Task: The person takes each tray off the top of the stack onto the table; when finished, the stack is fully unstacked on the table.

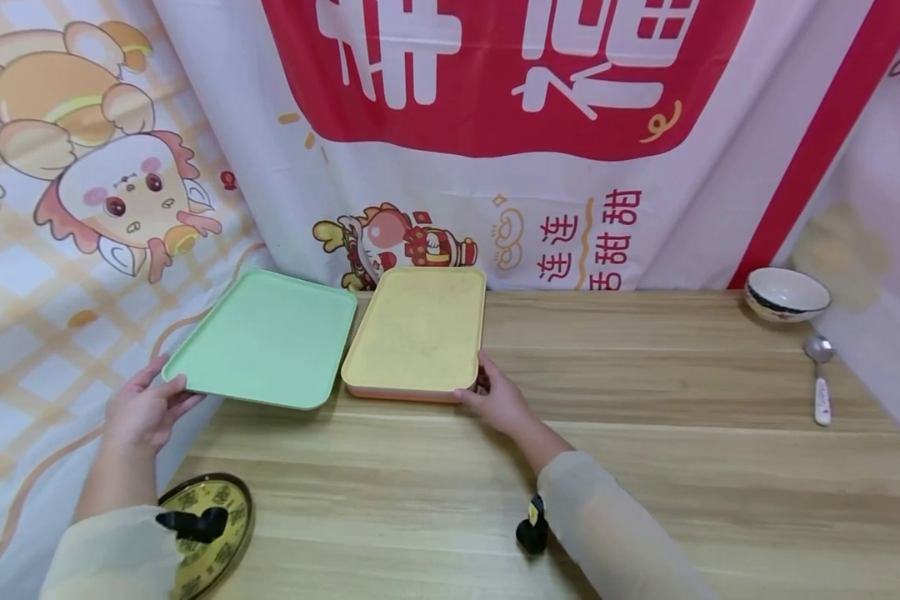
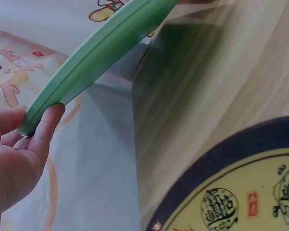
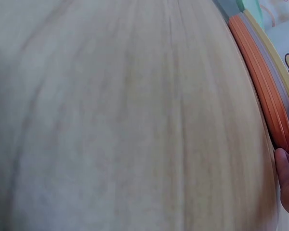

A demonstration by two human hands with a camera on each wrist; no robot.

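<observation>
My left hand [image 1: 141,410] pinches the near left corner of a green tray [image 1: 270,333], thumb on top and fingers underneath. In the left wrist view this green tray [image 2: 82,72] is tilted, its held corner raised beside the table's edge. To its right lies a stack of shallow trays, a yellow tray [image 1: 420,333] uppermost. Orange trays [image 3: 260,79] and a lilac layer show beneath the yellow in the right wrist view. My right hand [image 1: 497,398] grips the near right corner of this stack, with the thumb at the front edge and fingers along the right side.
A round yellow plate [image 1: 231,546] with a dark rim and printed characters lies near the left forearm, partly hidden by the sleeve. At the far right stand a white bowl [image 1: 787,293] and a spoon [image 1: 822,392]. Printed cloth [image 1: 450,179] hangs behind the wooden table [image 1: 420,492].
</observation>
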